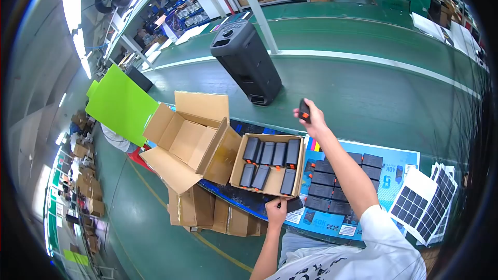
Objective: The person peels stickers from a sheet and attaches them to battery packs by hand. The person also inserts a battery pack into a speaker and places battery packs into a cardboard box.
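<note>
- Clamped between the thumb and fingers of our right hand (314, 120) is a black block (304, 111) with an orange patch, held up beyond the far right corner of the packed carton (238, 165), clear of its rim.
- Closed on a second dark block (294, 205), our left hand (276, 212) sits just outside the near side of the packed carton; the fingers hide part of that block.
- Inside the packed carton we see seven more black blocks (280, 154), also with orange patches: four along the far row, then two at the left and one at the right of the near row.
- Right of the packed carton, we have rows of black blocks (318, 191) on a blue printed sheet (407, 154), partly covered by our right forearm.
- Farther right than that, overlapping white sheets with dark grids (412, 202) lie at an angle.
- Just left of the packed carton, a larger open carton (222, 154) stands with its flaps spread.
- Below and left of the packed carton, we see more brown cartons (191, 207).
- Beyond the packed carton, a tall black speaker (248, 65) stands on a green surface.
- Far left of the packed carton, a bright green panel (122, 105) leans at a slant.
</note>
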Demonstrator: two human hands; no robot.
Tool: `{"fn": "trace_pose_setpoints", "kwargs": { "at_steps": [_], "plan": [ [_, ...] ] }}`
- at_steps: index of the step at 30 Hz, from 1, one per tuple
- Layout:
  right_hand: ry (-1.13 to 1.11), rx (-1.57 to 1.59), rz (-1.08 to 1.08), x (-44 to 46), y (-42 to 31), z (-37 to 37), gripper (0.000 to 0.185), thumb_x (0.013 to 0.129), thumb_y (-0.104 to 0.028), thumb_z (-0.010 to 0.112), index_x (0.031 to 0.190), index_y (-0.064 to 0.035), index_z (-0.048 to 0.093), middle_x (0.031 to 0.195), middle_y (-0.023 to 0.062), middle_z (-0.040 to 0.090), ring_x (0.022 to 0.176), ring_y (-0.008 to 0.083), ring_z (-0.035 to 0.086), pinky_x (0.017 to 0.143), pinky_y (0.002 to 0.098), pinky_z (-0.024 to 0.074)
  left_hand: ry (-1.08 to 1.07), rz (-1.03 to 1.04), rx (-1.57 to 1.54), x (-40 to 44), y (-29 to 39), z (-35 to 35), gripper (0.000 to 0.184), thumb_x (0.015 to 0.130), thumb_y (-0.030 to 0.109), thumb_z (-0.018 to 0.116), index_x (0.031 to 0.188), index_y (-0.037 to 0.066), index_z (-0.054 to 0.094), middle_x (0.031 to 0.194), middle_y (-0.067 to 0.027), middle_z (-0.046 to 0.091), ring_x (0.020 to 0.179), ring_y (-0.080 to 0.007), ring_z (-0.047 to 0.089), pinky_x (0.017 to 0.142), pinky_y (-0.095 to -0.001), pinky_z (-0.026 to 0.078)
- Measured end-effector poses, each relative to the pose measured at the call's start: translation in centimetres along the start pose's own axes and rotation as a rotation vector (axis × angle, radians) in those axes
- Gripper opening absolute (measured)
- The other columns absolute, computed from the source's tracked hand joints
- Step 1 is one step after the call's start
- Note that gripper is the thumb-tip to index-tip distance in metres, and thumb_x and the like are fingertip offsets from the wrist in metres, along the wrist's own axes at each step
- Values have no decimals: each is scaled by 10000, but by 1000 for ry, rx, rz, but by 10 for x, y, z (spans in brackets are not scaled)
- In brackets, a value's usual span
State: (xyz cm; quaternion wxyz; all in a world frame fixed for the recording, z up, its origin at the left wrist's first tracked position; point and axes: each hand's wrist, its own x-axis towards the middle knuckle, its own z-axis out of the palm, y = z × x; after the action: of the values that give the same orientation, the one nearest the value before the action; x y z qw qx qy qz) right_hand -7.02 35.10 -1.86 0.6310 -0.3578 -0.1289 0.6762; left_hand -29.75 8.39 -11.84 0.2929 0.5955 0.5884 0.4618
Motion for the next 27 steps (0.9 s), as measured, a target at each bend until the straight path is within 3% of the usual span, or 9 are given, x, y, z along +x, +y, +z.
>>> {"fn": "trace_pose_setpoints", "kwargs": {
  "at_steps": [1, 3, 4, 8, 11, 19, 22, 25, 27],
  "plan": [
    [-65, -31, 19, 10, 2, 17, 413, 998, -370, 705, 1177, -27, 562, 1047, 213, 726, 886, 248, 717, 586, 301, 529, -27, -42, 7, 0, 2, -1, 227, 1021, 114, 629, 927, -30, 778, 774, -207, 737, 724, -290, 769, 659, -354, 537],
    [-183, 8, 81, 33, 6, 53, 378, 967, -276, 754, 1178, -17, 579, 1018, 188, 711, 955, 253, 710, 712, 338, 591, -40, -53, -17, 1, 10, -2, 211, 1011, 101, 634, 928, -30, 777, 785, -208, 740, 742, -298, 774, 667, -350, 546],
    [-209, 139, 123, 48, 16, 68, 298, 930, -157, 788, 1110, 10, 620, 995, 157, 688, 992, 261, 688, 882, 383, 615, -36, -70, -26, 1, 14, -3, 206, 1008, 98, 638, 925, -32, 775, 786, -209, 740, 745, -300, 775, 669, -350, 549],
    [-357, -13, 74, 95, 49, 110, 108, 926, -9, 753, 968, 59, 681, 1002, 143, 670, 1008, 273, 686, 1006, 420, 604, -57, -14, 40, 1, 4, -5, 201, 1002, 96, 654, 903, -45, 758, 793, -212, 738, 745, -312, 775, 656, -355, 552],
    [-422, -66, 106, 108, 70, 134, 169, 940, -43, 771, 1028, 66, 675, 1040, 159, 689, 1036, 280, 693, 1034, 434, 599, -22, -27, -13, 2, 9, -4, 212, 999, 119, 675, 892, -47, 753, 786, -221, 725, 737, -330, 766, 643, -374, 548],
    [-304, -32, 133, 157, 93, 162, 160, 920, -85, 811, 953, 31, 706, 1022, 131, 706, 895, 241, 700, 785, 330, 615, -37, -18, -13, 0, 4, -6, 230, 996, 120, 684, 859, -61, 725, 737, -221, 699, 668, -333, 740, 610, -372, 523],
    [-255, 1, 101, 163, 93, 161, 172, 914, -107, 819, 948, 23, 711, 958, 115, 714, 820, 220, 696, 735, 314, 602, -43, -28, 65, 0, 2, -8, 225, 996, 110, 678, 860, -63, 724, 736, -222, 697, 662, -320, 740, 611, -366, 521],
    [-183, -97, 11, 161, 89, 158, 181, 868, -106, 846, 886, 13, 710, 827, 86, 718, 631, 159, 673, 585, 272, 563, -25, -6, -29, 1, 3, -5, 202, 995, 108, 675, 905, -59, 743, 764, -225, 712, 711, -303, 762, 650, -353, 542],
    [-76, -111, 0, 162, 86, 157, 170, 869, -109, 840, 870, 0, 710, 817, 79, 711, 625, 154, 665, 581, 267, 558, -30, -2, -19, 1, 1, -7, 196, 994, 107, 675, 908, -52, 750, 771, -221, 716, 724, -310, 765, 653, -356, 542]
  ]
}}
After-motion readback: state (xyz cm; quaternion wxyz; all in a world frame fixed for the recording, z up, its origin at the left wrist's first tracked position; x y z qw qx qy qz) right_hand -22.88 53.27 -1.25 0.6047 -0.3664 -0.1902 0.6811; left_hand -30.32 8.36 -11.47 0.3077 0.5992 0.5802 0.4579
